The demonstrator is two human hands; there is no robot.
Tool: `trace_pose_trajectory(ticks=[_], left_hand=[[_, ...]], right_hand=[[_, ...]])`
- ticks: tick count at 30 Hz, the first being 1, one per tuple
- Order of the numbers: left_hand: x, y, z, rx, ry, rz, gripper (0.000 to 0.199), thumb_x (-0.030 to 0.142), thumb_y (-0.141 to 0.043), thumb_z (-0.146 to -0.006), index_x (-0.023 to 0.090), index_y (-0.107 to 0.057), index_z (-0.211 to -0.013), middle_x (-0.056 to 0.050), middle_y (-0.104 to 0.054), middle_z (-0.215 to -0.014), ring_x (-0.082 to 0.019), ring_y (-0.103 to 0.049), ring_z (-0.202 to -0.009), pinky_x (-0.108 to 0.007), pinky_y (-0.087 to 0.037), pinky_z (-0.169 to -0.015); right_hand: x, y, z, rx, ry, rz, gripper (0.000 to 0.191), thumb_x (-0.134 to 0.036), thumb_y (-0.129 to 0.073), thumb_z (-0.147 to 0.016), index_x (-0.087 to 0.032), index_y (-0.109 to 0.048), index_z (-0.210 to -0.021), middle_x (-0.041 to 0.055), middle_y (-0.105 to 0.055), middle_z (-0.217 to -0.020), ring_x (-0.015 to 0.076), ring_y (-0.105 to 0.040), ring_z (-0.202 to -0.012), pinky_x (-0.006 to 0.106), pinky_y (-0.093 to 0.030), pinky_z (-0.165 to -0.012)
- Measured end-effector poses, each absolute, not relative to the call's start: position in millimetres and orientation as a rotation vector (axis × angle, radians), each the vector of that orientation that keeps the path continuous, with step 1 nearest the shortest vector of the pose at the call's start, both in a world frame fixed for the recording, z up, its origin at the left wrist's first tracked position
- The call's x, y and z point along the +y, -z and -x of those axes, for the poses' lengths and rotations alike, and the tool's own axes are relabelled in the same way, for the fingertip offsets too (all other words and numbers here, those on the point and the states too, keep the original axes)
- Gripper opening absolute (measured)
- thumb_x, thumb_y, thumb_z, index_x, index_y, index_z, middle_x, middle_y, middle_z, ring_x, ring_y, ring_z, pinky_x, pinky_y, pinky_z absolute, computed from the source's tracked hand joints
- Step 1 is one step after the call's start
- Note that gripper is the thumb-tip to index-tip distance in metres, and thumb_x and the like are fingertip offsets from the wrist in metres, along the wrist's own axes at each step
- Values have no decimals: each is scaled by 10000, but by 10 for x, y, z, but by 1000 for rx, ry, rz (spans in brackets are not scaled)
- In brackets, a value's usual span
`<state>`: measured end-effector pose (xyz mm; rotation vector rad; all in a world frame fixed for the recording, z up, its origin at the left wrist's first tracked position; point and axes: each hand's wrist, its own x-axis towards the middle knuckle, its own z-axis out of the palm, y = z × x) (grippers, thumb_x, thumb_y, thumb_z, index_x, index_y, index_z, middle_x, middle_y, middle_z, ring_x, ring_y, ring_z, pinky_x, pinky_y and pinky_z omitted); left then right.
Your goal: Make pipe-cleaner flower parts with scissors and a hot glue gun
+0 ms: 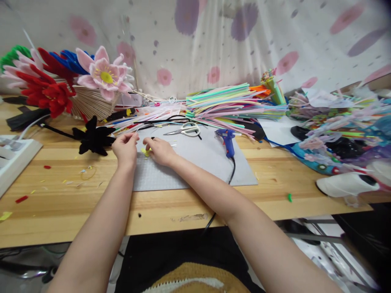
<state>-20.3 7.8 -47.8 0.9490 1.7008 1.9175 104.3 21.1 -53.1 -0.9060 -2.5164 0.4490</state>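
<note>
My left hand (126, 148) is over the left edge of the grey cutting mat (195, 175), thumb and fingertips pinched together. What they hold is too small to make out, though a thin pale tip shows above them. Just to its right, my right hand (161, 151) is curled with its fingers bent inward. Small yellow scraps (146, 152) show at its fingertips; I cannot tell whether they are gripped or lie on the mat. A black fuzzy flower (94, 137) on a stem lies left of my left hand. Beyond my right hand are white-handled scissors (190, 129).
A blue glue gun (227, 142) lies on the mat's right side, its cord running off the front edge. Bundles of pastel pipe cleaners (222, 101) lie behind. Fuzzy flowers (105, 75) stand back left, above a white power strip (15, 158). A white device (346, 184) sits right.
</note>
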Motion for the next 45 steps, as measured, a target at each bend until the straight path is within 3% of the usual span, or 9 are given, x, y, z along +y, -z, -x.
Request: trace_pose_trajectory(ticks=[6,16,20,24,27,31,45], left_hand=[[103,515,228,1638,-1978,-930,68,195,-644,-619,143,-604,-637,20,-576,-571,-75,-506,-517,-208,-425,-551],[18,448,122,1592,-1866,-1093,89,230,-650,-604,153,-615,-633,21,-581,-564,-79,-511,-535,-206,-410,-552],[-82,406,-2,1405,-1556,-1334,143,274,-671,-571,152,-626,-628,5,-593,-570,-97,-517,-547,-224,-409,-558],[-169,446,-184,1261,-1046,-1601,195,322,-677,-564,138,-638,-617,-3,-583,-553,-100,-483,-518,-228,-362,-514],[-189,525,-296,1214,-857,-1702,193,324,-655,-589,137,-648,-636,0,-585,-563,-95,-467,-520,-224,-345,-510],[-177,595,-337,1215,-836,-1733,209,338,-638,-615,136,-652,-668,2,-574,-565,-92,-451,-519,-224,-338,-510],[-176,597,-335,1235,-867,-1674,230,351,-649,-600,131,-651,-667,-4,-568,-568,-95,-445,-518,-231,-333,-513]], right_hand=[[228,579,-1015,-2438,-501,907,268,-112,-431,-786,-203,-459,-1037,29,-629,-907,175,-525,-943,286,-370,-806],[347,373,-1504,-1628,-1290,981,310,-112,-567,-627,-207,-411,-877,-71,-532,-674,87,-551,-642,280,-479,-695],[297,307,-1959,-1516,-1475,905,334,-108,-586,-596,-199,-422,-872,-71,-502,-678,81,-561,-638,285,-515,-671],[236,407,-2249,-1551,-1506,987,351,-106,-596,-591,-200,-428,-885,-66,-498,-699,82,-571,-616,266,-516,-619],[225,527,-2303,-1645,-1421,1011,344,-102,-586,-603,-198,-441,-899,-64,-504,-710,68,-549,-602,242,-499,-598],[232,628,-2262,-1733,-1331,951,327,-98,-581,-610,-193,-469,-902,-52,-510,-742,59,-522,-624,222,-483,-598],[112,612,-2199,-1601,-1578,851,320,-100,-589,-620,-198,-475,-903,-54,-493,-776,59,-569,-640,246,-531,-644]])
